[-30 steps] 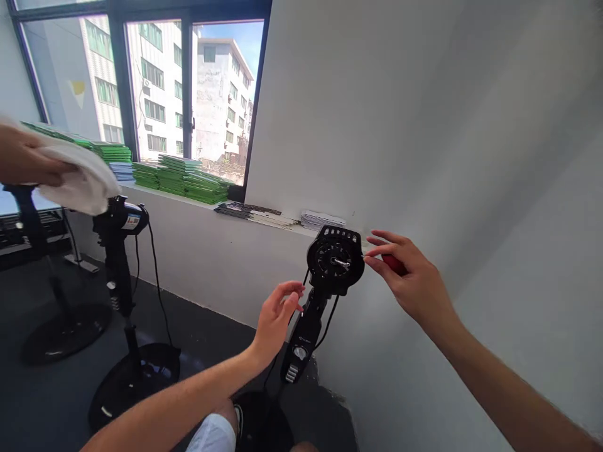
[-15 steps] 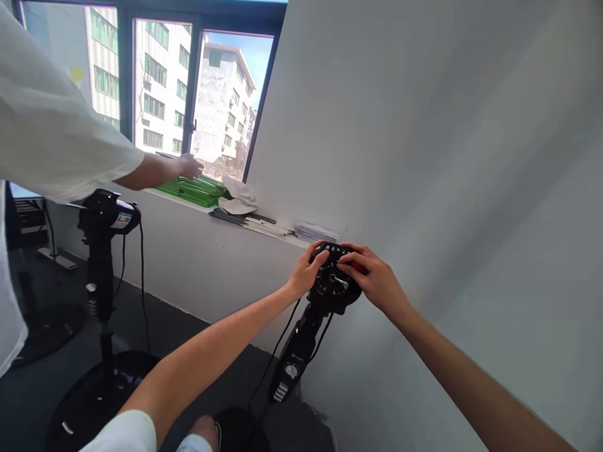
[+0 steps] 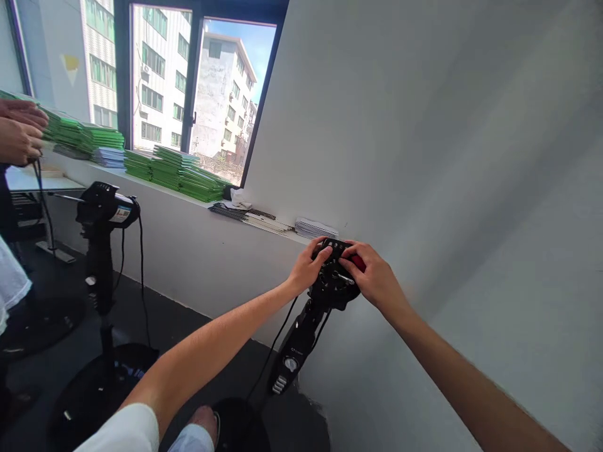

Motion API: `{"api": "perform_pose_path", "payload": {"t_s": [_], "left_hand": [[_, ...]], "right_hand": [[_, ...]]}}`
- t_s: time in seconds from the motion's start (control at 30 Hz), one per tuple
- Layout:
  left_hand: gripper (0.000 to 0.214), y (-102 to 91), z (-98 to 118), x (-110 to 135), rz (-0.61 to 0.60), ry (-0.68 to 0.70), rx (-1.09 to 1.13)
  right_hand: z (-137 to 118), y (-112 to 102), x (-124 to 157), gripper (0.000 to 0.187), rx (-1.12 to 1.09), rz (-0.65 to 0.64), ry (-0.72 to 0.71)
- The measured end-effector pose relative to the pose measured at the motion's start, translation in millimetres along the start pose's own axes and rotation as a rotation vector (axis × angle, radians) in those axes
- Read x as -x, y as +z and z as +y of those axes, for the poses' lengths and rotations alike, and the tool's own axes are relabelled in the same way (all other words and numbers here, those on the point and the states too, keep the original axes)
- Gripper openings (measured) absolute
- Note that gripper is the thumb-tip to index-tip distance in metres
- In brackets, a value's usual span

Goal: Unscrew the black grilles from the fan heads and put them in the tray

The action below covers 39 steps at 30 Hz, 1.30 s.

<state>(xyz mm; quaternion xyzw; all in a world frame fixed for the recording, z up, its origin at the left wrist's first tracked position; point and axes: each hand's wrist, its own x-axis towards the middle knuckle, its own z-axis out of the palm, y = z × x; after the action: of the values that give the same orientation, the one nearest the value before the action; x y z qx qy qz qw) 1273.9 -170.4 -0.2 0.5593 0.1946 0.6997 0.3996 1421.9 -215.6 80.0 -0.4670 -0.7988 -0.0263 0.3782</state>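
The black head of a stand fan (image 3: 330, 290), without its blades and guard, sits on a tilted black post in front of me. My left hand (image 3: 308, 267) grips the head's upper left rim, thumb on the front and fingers behind. At the upper right side, my right hand (image 3: 370, 273) has its thumb and fingers closed round a small red piece (image 3: 358, 262) against the head. Most of that piece is hidden by the fingers, so its kind is unclear. A metal shaft (image 3: 343, 278) sticks out from the middle of the head.
A second bladeless fan (image 3: 101, 213) stands at left. Green stacks (image 3: 181, 172), a white cloth (image 3: 239, 199) and papers (image 3: 315, 228) lie on the window sill (image 3: 188, 199). A co-worker's hands (image 3: 21, 132) show at the left edge. Cords (image 3: 276, 351) hang down to the floor.
The co-worker's arm has drawn back from the sill to the left edge. The white cloth on the sill looks smaller and lower. My hands stay at the fan head, with the fingers slightly shifted.
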Motion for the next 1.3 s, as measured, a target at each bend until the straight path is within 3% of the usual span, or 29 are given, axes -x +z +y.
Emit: {"api": "perform_pose_path", "payload": {"t_s": [0.23, 0.37, 0.47, 0.57, 0.7, 1.0, 1.3], "left_hand": [[0.038, -3.4, 8.6, 3.2, 0.010, 0.003, -0.147], [0.043, -4.0, 10.5, 9.5, -0.019, 0.037, -0.196], [0.056, -7.7, 14.2, 12.0, -0.096, 0.148, -0.309], [0.043, -12.9, 19.1, 9.8, -0.158, 0.247, -0.429], [0.035, -16.6, 23.2, 6.7, -0.238, 0.245, -0.506], [0.024, -15.8, 21.2, 7.6, -0.230, 0.285, -0.447], [0.026, -12.7, 28.1, -6.8, -0.246, 0.180, -0.516]], "right_hand": [[12.2, 5.5, -2.1, 0.062, -0.075, -0.009, 0.174], [13.9, 8.4, -0.6, 0.063, -0.097, 0.009, 0.226], [13.6, 8.7, 1.6, 0.061, -0.103, 0.041, 0.244], [12.7, 7.3, 5.5, 0.062, -0.143, 0.036, 0.221], [9.7, 7.4, 11.1, 0.065, -0.156, 0.062, 0.204], [2.0, 13.5, 12.6, 0.066, -0.133, 0.121, 0.235], [8.6, 24.1, 17.3, 0.073, -0.133, 0.200, 0.302]]}}
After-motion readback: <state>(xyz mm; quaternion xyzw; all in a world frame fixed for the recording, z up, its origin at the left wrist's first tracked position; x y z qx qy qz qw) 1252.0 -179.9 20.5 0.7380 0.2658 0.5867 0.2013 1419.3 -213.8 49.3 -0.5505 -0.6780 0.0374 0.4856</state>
